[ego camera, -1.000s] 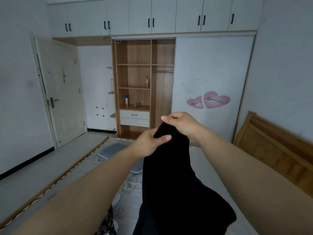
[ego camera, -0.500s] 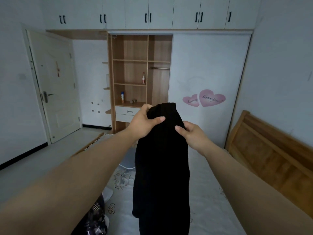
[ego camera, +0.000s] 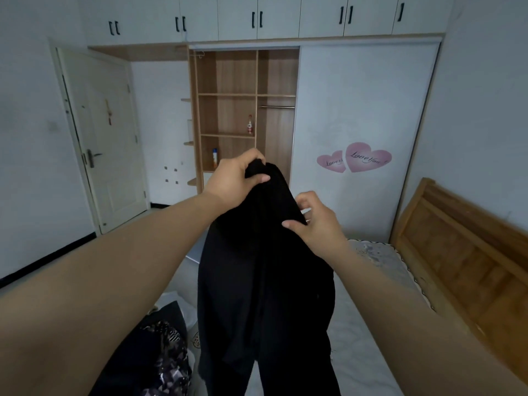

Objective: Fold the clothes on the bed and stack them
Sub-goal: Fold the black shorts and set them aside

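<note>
My right hand [ego camera: 317, 221] had slid down the black garment's [ego camera: 265, 281] right edge.
My left hand [ego camera: 237, 178] gripped its top, highest; the right pinched lower beside it, the cloth hanging lengthwise over the bed [ego camera: 368, 324], both equally near.
</note>
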